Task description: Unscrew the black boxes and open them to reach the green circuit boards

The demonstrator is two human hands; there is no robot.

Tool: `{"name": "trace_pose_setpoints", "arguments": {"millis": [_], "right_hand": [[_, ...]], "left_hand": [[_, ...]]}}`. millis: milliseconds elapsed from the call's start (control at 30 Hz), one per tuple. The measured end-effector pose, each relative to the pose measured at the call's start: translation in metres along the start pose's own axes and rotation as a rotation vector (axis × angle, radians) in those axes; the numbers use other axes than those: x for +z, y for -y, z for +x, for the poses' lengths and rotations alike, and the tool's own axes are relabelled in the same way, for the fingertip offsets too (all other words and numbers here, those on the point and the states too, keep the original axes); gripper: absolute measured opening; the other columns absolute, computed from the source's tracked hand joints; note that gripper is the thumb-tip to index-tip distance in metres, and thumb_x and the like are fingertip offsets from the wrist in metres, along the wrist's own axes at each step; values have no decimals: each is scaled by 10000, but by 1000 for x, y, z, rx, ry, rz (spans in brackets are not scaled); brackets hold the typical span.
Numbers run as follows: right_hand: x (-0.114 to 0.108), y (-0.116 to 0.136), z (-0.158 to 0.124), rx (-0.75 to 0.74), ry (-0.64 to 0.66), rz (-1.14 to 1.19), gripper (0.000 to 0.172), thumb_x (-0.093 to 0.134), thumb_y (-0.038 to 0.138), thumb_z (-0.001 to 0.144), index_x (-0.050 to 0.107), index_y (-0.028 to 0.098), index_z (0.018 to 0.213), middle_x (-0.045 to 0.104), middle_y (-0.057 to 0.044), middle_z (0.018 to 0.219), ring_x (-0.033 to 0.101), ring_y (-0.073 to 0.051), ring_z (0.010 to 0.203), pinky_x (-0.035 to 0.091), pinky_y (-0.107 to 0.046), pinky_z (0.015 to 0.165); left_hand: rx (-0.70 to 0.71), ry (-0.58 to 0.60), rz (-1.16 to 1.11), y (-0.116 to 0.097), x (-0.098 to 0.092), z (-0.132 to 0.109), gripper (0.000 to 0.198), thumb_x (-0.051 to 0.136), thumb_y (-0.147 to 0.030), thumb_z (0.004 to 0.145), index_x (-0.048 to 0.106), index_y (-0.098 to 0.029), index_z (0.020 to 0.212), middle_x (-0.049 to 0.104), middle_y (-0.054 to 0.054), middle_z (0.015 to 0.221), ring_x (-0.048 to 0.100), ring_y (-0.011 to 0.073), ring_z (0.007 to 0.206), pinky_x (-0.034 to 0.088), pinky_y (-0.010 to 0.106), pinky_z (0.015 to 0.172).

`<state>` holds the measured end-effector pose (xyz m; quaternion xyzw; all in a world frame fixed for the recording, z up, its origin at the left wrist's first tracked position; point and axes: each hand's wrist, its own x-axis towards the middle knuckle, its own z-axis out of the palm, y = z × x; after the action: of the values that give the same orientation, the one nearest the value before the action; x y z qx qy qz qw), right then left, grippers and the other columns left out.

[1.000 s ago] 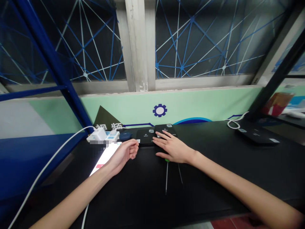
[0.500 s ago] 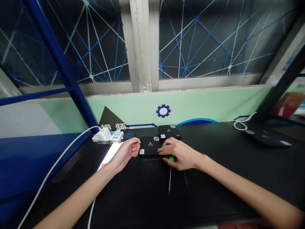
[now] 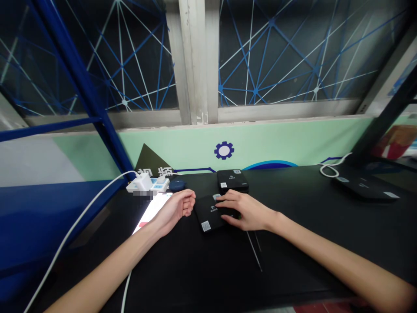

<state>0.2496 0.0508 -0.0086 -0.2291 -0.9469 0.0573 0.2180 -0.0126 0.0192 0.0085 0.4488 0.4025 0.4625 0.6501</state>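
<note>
A flat black box (image 3: pixel 213 213) with a small logo and white stickers lies turned at an angle on the table. My right hand (image 3: pixel 244 211) grips its right end, fingers over the top and thumb along the near side. A thin metal rod (image 3: pixel 254 252) sticks out toward me from under this hand, with a second shorter one beside it; their upper ends are hidden, with a trace of green by the palm. My left hand (image 3: pixel 179 208) rests left of the box, fingers curled in, nothing visible in them. Beneath that wrist lies a lit phone (image 3: pixel 151 211).
Behind stands a second black box (image 3: pixel 233 179). A white power strip (image 3: pixel 159 185) with a plugged-in charger (image 3: pixel 143 181) and a dark blue round object (image 3: pixel 177 186) are at the back left. Another black device (image 3: pixel 363 187) and a white cable (image 3: pixel 329 170) lie right.
The front box has swung round, its left corner coming toward me, and sits apart from my left hand. The rods under my right hand have tilted rightward, and the green part is mostly covered.
</note>
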Motion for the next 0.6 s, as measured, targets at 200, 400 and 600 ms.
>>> {"name": "trace_pose_setpoints", "arguments": {"millis": [200,400,600], "right_hand": [[-4,6,1,13,-19,30,268,551,352,934,687,204,1111,679,-95,1068,626,-230,984,518,-374,881],[-3,4,0,86,3,-20,586,637,559,847,567,215,1317,613,-136,1281,542,-308,1196,411,-478,1038],[-4,3,1,135,70,19,843,675,729,706,529,213,1357,647,-130,1125,573,-307,1060,439,-463,975]], "left_hand": [[-18,23,-2,1,-1,0,182,625,-312,870,591,-159,778,508,-22,660,418,87,528,330,218,504],[-51,55,9,1,-1,0,197,616,-327,876,596,-155,783,511,-18,642,435,91,520,324,214,497],[-59,77,3,2,0,0,199,612,-325,883,594,-157,778,506,-21,631,432,90,517,325,214,499]]}}
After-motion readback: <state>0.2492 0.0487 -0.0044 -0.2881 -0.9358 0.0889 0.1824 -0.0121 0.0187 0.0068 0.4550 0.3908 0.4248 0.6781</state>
